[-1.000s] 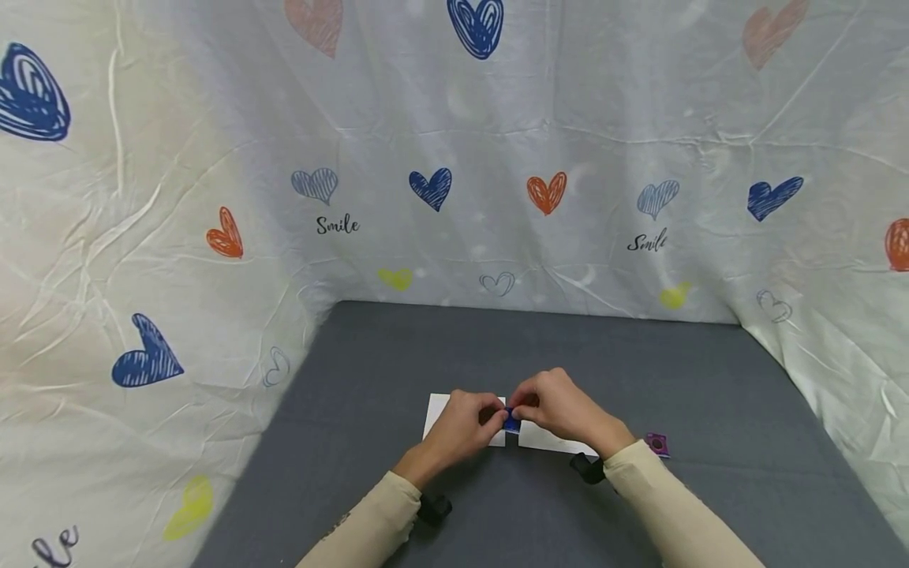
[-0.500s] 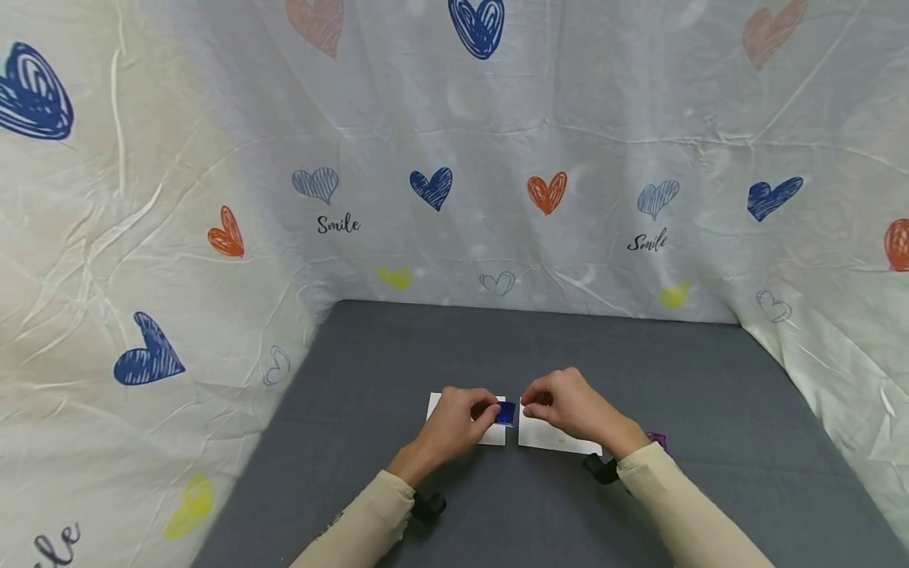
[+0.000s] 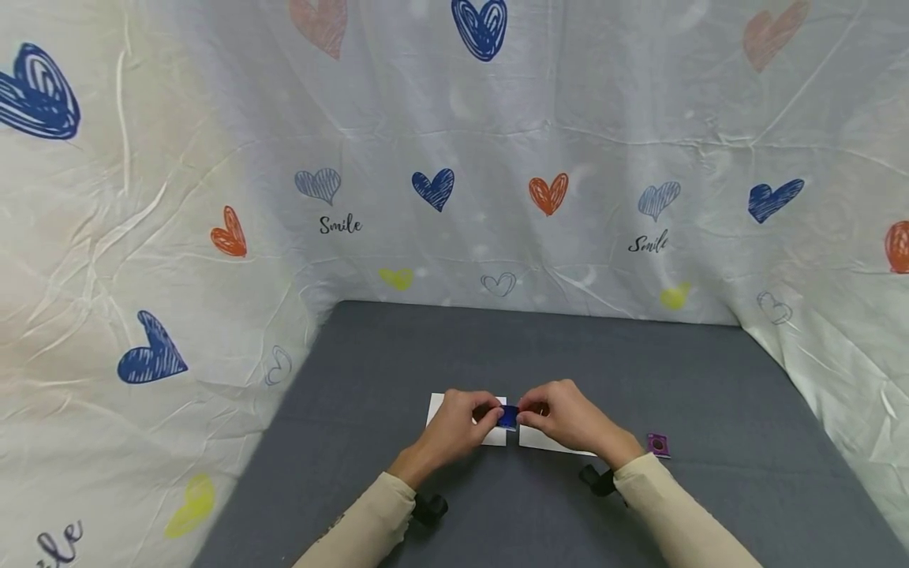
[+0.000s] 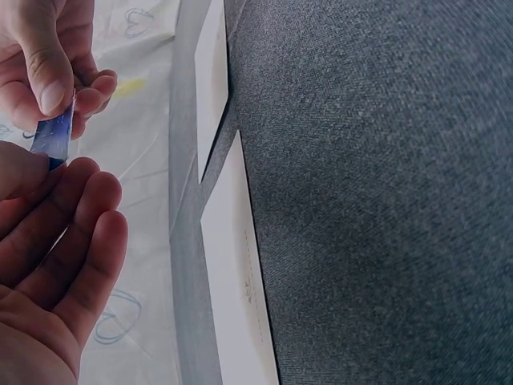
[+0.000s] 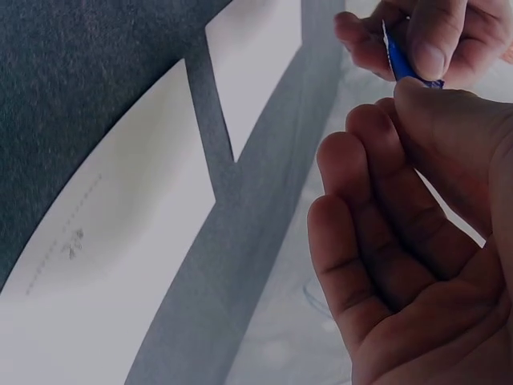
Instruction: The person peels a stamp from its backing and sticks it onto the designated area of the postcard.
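Observation:
A small, flat blue packet (image 3: pixel 508 417), glossy like foil, is held up between the two hands above the white sheets. The left hand (image 3: pixel 460 424) pinches one side of it between thumb and fingers. At the opposite edge, the right hand (image 3: pixel 574 420) pinches it with thumb and forefinger. Seen from the left wrist, the blue packet (image 4: pixel 54 138) spans the short gap between both thumbs. In the right wrist view only a sliver of the blue packet (image 5: pixel 397 60) shows, as fingers cover the rest. The right hand's other fingers (image 5: pixel 345 265) are loosely bent.
Under the left hand lies a white sheet (image 3: pixel 436 407), and a second white sheet (image 3: pixel 550 443) lies to its right, with a narrow gap between. A small purple packet (image 3: pixel 658 445) rests near the right wrist on the grey tabletop (image 3: pixel 398 347). A heart-print curtain (image 3: pixel 483 237) hangs behind.
Both hands held the blue packet a second ago. Half a second ago the right hand was off it, to the right; now it has come back left and pinches the packet's edge again.

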Demonstrator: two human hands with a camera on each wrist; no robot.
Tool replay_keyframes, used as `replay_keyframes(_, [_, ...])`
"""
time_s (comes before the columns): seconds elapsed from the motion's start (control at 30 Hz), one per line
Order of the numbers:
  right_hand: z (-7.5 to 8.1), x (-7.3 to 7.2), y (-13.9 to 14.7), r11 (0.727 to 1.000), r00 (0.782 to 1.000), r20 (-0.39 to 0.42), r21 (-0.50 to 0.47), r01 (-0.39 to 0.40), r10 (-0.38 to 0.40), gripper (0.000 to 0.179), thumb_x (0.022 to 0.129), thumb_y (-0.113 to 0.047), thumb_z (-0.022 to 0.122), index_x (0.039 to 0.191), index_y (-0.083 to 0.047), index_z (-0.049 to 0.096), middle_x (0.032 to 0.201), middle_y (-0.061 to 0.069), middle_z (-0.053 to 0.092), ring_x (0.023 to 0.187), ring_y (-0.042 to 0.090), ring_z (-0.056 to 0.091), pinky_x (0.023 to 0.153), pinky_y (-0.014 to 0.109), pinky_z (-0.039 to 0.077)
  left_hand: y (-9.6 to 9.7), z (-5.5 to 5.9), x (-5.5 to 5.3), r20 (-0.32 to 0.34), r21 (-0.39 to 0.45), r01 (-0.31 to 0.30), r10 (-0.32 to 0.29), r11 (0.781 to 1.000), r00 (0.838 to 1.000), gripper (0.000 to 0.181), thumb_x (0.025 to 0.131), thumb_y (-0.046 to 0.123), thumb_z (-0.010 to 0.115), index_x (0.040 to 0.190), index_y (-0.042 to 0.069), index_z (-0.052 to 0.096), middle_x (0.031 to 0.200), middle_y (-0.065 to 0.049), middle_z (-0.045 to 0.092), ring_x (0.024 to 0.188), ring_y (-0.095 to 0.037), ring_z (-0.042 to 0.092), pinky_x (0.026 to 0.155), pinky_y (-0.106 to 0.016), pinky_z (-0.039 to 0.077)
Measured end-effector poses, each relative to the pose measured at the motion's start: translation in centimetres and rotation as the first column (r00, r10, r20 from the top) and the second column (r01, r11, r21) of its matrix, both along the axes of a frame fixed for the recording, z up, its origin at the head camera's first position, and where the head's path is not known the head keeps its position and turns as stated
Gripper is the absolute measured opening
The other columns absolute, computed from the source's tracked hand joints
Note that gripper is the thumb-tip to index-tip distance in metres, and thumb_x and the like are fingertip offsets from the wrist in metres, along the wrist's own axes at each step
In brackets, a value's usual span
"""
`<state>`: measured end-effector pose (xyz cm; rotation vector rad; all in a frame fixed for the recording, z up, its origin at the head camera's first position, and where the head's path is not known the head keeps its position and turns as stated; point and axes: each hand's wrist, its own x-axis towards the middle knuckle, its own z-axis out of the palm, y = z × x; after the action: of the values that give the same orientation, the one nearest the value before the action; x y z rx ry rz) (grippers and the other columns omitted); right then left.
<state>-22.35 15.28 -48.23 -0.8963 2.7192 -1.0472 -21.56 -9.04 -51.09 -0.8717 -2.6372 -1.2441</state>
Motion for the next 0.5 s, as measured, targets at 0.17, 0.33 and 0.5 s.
replay_keyframes(0.17, [-0.17,0.03,-0.14,1.0,1.0,-0.008,0.0,-0.002,0.002,0.008,0.103,-0.016,0.078,0.105,-0.016,0.086,0.095,-0.008,0.081,0.078,-0.001,0.067,0.071,0.024,0.057,0.08,-0.14,0.02,-0.007,-0.006,0.002,-0.002,1.0,1.0,0.011,0.106,0.011,0.071,0.102,0.01,0.081,0.086,0.001,0.078,0.071,0.0,0.063,0.065,-0.021,0.051])
replay_keyframes(0.33, [-0.21,0.05,-0.11,1.0,1.0,-0.018,-0.004,-0.011,0.011,0.008,0.103,-0.017,0.078,0.105,-0.017,0.085,0.094,-0.009,0.08,0.078,-0.002,0.067,0.071,0.025,0.057,0.1,-0.22,0.03,-0.008,-0.002,-0.011,0.011,1.0,1.0,0.011,0.106,0.011,0.071,0.102,0.01,0.082,0.086,0.002,0.079,0.071,-0.002,0.064,0.065,-0.021,0.051])
replay_keyframes(0.5, [-0.24,0.03,-0.18,1.0,0.999,-0.046,-0.011,-0.026,0.025,0.008,0.103,-0.018,0.078,0.104,-0.018,0.085,0.093,-0.01,0.079,0.078,-0.003,0.067,0.073,0.025,0.057,0.26,-0.26,0.02,-0.02,0.018,-0.059,0.06,0.998,0.998,0.008,0.104,0.013,0.074,0.102,0.009,0.082,0.088,0.0,0.08,0.073,-0.004,0.068,0.067,-0.023,0.055])
